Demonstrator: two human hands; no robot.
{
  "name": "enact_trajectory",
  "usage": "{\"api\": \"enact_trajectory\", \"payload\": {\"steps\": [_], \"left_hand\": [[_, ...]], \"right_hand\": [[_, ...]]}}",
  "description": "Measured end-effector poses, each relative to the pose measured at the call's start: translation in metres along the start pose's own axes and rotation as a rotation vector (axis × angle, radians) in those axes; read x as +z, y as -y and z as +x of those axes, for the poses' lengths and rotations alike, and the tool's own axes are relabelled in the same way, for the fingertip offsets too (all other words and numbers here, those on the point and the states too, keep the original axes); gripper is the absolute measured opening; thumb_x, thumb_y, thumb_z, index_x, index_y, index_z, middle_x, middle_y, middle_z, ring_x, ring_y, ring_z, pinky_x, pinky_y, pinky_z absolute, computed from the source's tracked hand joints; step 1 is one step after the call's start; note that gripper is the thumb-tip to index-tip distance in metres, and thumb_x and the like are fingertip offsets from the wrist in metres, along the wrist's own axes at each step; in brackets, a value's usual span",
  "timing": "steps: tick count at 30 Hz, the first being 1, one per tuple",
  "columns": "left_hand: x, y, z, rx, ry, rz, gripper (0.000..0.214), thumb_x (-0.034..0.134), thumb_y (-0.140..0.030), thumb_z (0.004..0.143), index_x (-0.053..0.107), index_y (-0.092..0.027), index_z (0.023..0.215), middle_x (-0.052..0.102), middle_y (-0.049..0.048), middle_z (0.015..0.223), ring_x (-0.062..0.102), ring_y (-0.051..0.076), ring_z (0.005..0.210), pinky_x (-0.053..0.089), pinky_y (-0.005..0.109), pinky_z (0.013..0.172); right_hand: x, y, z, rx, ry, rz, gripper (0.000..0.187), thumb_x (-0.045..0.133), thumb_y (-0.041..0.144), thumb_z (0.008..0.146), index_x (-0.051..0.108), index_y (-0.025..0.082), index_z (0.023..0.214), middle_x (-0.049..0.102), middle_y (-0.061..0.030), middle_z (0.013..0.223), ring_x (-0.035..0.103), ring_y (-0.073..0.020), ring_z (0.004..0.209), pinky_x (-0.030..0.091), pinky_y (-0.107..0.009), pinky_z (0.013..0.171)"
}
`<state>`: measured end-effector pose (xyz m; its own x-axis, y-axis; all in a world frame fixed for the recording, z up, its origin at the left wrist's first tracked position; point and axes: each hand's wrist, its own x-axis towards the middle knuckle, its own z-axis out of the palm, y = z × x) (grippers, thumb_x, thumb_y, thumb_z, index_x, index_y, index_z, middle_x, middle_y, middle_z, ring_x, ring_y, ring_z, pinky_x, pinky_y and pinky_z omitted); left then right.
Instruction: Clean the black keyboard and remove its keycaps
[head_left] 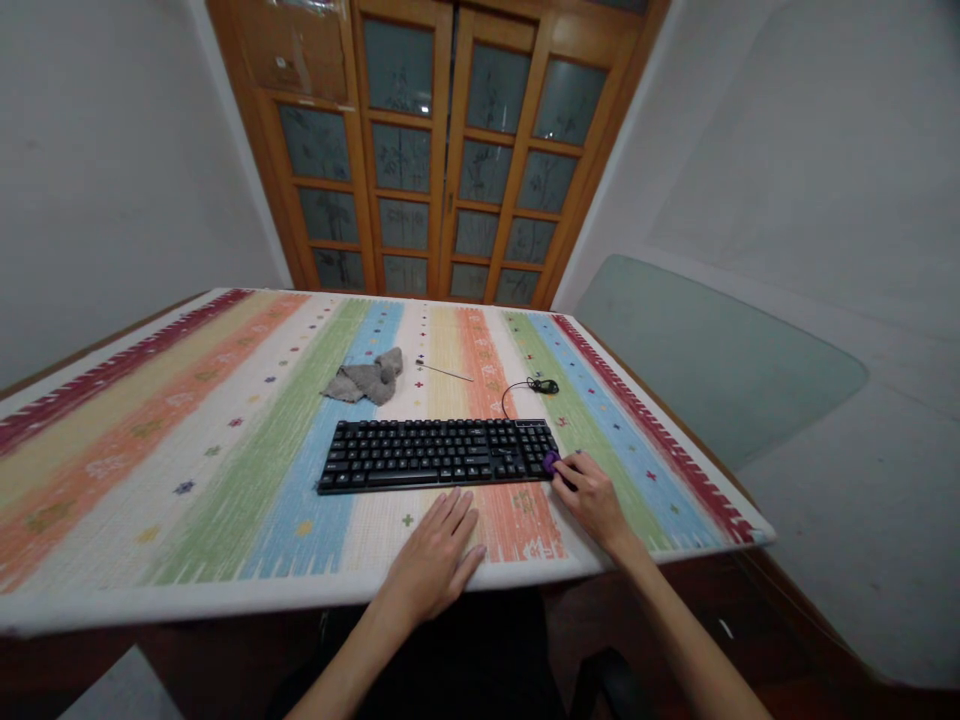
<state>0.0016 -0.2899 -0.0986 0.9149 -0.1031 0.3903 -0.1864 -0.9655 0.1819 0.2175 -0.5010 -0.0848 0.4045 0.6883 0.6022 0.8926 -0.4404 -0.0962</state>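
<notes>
Keyboard [439, 462], purple lump [550, 461] at its right end; work there underway, share finished unclear
Right hand [589, 495] pinches the purple lump; left hand [435, 550] flat, fingers loose, gripping nothing

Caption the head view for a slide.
The right hand holds a purple object at the right end of a black keyboard; the left hand lies near its front edge.

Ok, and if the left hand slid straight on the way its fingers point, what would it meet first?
Most likely the black keyboard: the left hand's fingers point at its near edge. Whether the fingertips touch that edge is hard to tell here.
</notes>
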Motion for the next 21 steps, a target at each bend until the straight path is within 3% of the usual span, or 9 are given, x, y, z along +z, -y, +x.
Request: {"api": "enact_trajectory", "payload": {"steps": [21], "left_hand": [[-0.0030, 0.0006, -0.0016, -0.003, 0.007, -0.027, 0.043, 0.044, -0.039, 0.097, 0.049, -0.016, 0.133, 0.047, 0.0129, 0.145, 0.041, 0.027, 0.137, 0.041, 0.046, 0.111]], "right_hand": [[-0.0075, 0.0004, 0.0003, 0.017, 0.086, 0.024, 0.025, 0.047, 0.018, 0.089, 0.070, 0.021, 0.081, 0.062, -0.0056, 0.077, 0.059, -0.0202, 0.074, 0.048, -0.037, 0.085]]}}
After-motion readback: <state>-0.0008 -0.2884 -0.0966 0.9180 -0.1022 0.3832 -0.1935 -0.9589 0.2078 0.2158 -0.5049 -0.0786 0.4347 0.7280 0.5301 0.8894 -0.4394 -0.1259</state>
